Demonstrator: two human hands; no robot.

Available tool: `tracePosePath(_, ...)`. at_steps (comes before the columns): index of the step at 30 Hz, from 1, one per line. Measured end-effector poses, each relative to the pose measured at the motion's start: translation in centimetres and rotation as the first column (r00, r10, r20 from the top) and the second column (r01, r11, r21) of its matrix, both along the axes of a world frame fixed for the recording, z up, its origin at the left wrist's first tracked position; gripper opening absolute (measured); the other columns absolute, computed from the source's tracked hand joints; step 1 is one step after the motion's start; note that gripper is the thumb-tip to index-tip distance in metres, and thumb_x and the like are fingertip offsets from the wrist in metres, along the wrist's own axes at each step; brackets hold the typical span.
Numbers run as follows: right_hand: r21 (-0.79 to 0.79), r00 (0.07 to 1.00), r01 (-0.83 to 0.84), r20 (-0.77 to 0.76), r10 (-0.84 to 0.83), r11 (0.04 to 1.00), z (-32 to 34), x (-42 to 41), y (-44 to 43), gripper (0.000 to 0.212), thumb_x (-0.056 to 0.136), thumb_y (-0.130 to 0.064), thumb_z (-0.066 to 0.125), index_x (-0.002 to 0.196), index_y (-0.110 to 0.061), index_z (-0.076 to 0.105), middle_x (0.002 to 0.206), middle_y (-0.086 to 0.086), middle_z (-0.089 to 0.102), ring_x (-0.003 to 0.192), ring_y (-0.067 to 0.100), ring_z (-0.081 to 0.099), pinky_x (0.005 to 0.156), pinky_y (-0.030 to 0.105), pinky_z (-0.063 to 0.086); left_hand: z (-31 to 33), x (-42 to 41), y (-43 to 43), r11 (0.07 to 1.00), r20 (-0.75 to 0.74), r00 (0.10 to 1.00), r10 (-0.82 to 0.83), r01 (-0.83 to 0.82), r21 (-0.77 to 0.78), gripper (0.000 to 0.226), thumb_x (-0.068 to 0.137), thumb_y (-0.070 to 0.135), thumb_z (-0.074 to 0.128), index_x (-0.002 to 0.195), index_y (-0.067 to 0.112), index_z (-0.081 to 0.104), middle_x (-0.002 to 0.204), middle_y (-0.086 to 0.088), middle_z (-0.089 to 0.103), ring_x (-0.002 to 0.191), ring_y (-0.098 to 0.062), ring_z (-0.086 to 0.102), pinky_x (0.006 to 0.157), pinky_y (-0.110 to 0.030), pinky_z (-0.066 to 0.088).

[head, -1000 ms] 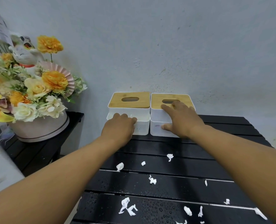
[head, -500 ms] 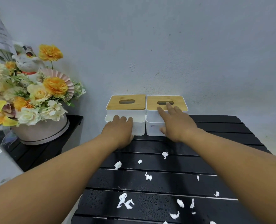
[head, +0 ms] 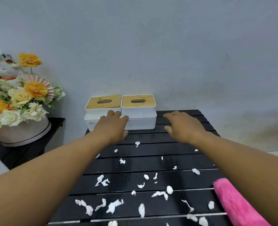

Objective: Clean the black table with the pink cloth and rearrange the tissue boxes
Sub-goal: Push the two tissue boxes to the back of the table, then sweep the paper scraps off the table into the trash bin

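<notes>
Resting spread left hand (head: 113, 126) against smooth white tissue boxes (head: 140, 119), right hand (head: 183, 126) splayed, empty.

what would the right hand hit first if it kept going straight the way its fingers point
The right hand points toward the back of the black table, to the right of the right tissue box. The slats ahead look bare, so likely the grey wall behind the table, though depth is unclear.

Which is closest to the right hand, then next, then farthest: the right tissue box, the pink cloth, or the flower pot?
From the right hand:
1. Right tissue box, just to its left by the wall.
2. Pink cloth, at the table's near right edge.
3. Flower pot, far left on the other table.
</notes>
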State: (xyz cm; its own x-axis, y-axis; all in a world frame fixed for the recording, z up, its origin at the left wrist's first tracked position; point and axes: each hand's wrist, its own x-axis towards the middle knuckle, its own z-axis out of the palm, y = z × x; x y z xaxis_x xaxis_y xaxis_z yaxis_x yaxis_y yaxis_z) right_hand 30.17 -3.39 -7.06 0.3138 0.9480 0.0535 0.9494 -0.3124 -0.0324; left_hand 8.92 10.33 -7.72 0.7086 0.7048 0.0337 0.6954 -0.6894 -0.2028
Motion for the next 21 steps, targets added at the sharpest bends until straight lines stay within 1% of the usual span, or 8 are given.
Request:
tracePosePath(2, 0.011, 1.000, 0.024, -0.001, -0.024, 1.000, 0.6, 0.5, -2.5, 0.043, 0.101, -0.040, 0.044, 0.142, -0.028, 0.042, 0.138, 0.001, 0.049, 0.122, 0.027, 0.049, 0.088, 0.040, 0.048, 1.2, 0.4, -1.6, 1.000, -0.003, 1.000, -0.020, 0.020, 0.018, 0.055, 0.096, 0.047, 0.048, 0.145, 0.023, 0.037, 0.154, -0.008, 0.032, 0.139, -0.032, 0.027, 0.102, -0.045, 0.039)
tracePosePath(4, -0.018, 0.998, 0.061, -0.016, -0.061, 0.998, 1.3, 1.0, -5.1, 0.036, 0.100, -0.040, 0.045, 0.134, -0.028, 0.049, 0.130, 0.001, 0.052, 0.115, 0.027, 0.053, 0.085, 0.038, 0.047, 2.5, 0.5, -3.0, 0.999, -0.008, 1.000, -0.029, 0.030, 0.022, 0.055, 0.096, 0.049, 0.048, 0.144, 0.024, 0.038, 0.154, -0.008, 0.033, 0.140, -0.032, 0.027, 0.102, -0.047, 0.039)
tracePosePath(7, -0.125, 0.990, 0.133, -0.038, -0.139, 0.983, 2.3, 1.8, -9.6, 0.032, 0.097, -0.040, 0.051, 0.126, -0.027, 0.054, 0.127, 0.002, 0.056, 0.112, 0.028, 0.056, 0.086, 0.038, 0.048, 5.0, 0.7, -5.3, 0.998, 0.002, 0.999, -0.046, 0.046, 0.039, 0.056, 0.093, 0.051, 0.050, 0.141, 0.024, 0.042, 0.148, -0.008, 0.040, 0.136, -0.032, 0.031, 0.102, -0.048, 0.041)
tracePosePath(10, -0.250, 0.977, 0.180, -0.065, -0.202, 0.951, 2.6, 2.2, -14.0, 0.037, 0.094, -0.042, 0.056, 0.128, -0.026, 0.055, 0.128, 0.004, 0.059, 0.112, 0.028, 0.057, 0.088, 0.037, 0.050, 6.7, 0.8, -7.9, 0.998, -0.044, 0.997, -0.057, 0.057, 0.010, 0.059, 0.091, 0.054, 0.052, 0.141, 0.025, 0.044, 0.142, -0.007, 0.045, 0.133, -0.032, 0.036, 0.101, -0.049, 0.042)
tracePosePath(13, -0.280, 0.969, 0.205, -0.076, -0.235, 0.938, 2.2, 2.2, -17.4, 0.047, 0.091, -0.048, 0.058, 0.133, -0.027, 0.052, 0.130, 0.003, 0.060, 0.113, 0.028, 0.058, 0.091, 0.038, 0.050, 7.2, 0.9, -10.4, 0.996, -0.078, 0.995, -0.066, 0.061, -0.066, 0.063, 0.091, 0.056, 0.053, 0.146, 0.028, 0.040, 0.144, -0.005, 0.046, 0.135, -0.030, 0.038, 0.100, -0.047, 0.044)
tracePosePath(18, -0.336, 0.964, 0.200, -0.100, -0.246, 0.920, 0.3, 0.3, -21.8, 0.051, 0.088, -0.047, 0.057, 0.135, -0.028, 0.050, 0.132, 0.003, 0.059, 0.114, 0.027, 0.058, 0.091, 0.039, 0.051, 5.6, 1.3, -15.8, 0.961, -0.083, 0.980, -0.179, 0.156, -0.230, 0.066, 0.094, 0.053, 0.052, 0.152, 0.028, 0.033, 0.150, -0.005, 0.044, 0.137, -0.028, 0.041, 0.108, -0.042, 0.040)
tracePosePath(21, -0.364, 0.951, 0.218, -0.127, -0.280, 0.905, -0.9, -0.8, -23.3, 0.064, 0.084, -0.051, 0.059, 0.143, -0.032, 0.042, 0.140, 0.002, 0.053, 0.123, 0.028, 0.054, 0.098, 0.040, 0.048, 4.1, 1.5, -18.4, 0.936, -0.065, 0.974, -0.219, 0.191, -0.297, 0.064, 0.095, 0.052, 0.051, 0.152, 0.029, 0.032, 0.152, -0.003, 0.044, 0.138, -0.027, 0.042, 0.108, -0.043, 0.040)
